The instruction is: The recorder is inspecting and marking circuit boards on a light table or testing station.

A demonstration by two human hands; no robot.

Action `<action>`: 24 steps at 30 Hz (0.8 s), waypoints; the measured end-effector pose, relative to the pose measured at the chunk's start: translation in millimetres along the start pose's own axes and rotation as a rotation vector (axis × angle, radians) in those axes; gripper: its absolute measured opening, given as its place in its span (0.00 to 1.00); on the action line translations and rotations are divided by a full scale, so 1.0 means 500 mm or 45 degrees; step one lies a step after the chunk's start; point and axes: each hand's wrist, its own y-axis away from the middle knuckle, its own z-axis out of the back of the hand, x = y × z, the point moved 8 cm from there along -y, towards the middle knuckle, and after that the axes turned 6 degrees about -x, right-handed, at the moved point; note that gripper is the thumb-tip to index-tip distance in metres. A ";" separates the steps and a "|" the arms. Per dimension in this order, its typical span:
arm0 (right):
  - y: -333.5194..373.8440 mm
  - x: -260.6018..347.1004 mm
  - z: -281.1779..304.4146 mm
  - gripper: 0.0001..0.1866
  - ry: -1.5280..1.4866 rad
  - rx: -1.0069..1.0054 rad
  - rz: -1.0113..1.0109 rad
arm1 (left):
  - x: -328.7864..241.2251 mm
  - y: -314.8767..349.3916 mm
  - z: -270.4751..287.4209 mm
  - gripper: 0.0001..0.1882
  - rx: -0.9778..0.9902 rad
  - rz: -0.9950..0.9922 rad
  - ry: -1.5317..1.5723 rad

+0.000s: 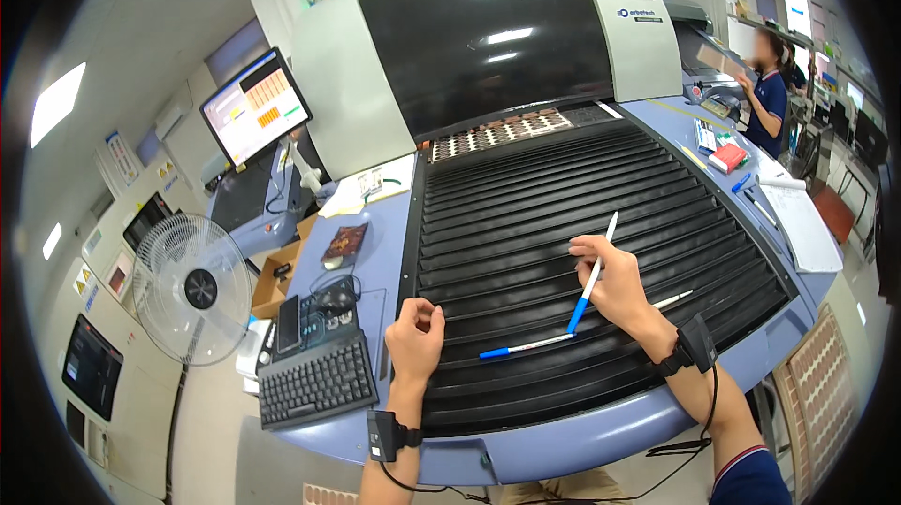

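My right hand (612, 284) is closed around a white marker with a blue end (586, 296), held slanted with the blue end low. That end is close to the tip of a second blue-and-white marker (540, 345), which lies on the black ribbed cover (526, 252) of a large machine; whether they touch I cannot tell. Beside my right wrist a thin pale stick-like pen (673, 299) rests on the ribs, partly hidden. My left hand (415, 340) is curled shut over the cover's left edge, with nothing visible in it.
A keyboard (317, 383) and mouse (335, 296) lie left of the cover. A patterned sheet (497, 136) sits at its far end. On the right ledge are a red packet (728, 159) and a notebook (802, 223). A fan (192, 289) stands left; a co-worker (770, 97) is far right.
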 end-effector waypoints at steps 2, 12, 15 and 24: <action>-0.004 -0.004 0.014 0.21 0.030 -0.034 -0.070 | -0.018 -0.004 -0.004 0.06 0.006 -0.012 -0.021; -0.006 -0.028 0.019 0.22 0.021 -0.002 -0.150 | 0.015 0.005 -0.006 0.15 0.008 0.159 -0.086; -0.011 -0.031 0.023 0.21 0.085 0.043 -0.145 | -0.008 -0.001 -0.004 0.26 0.037 0.064 -0.185; 0.047 -0.071 -0.043 0.22 0.482 0.685 -0.285 | 0.008 0.046 -0.067 0.25 0.382 -0.017 -0.533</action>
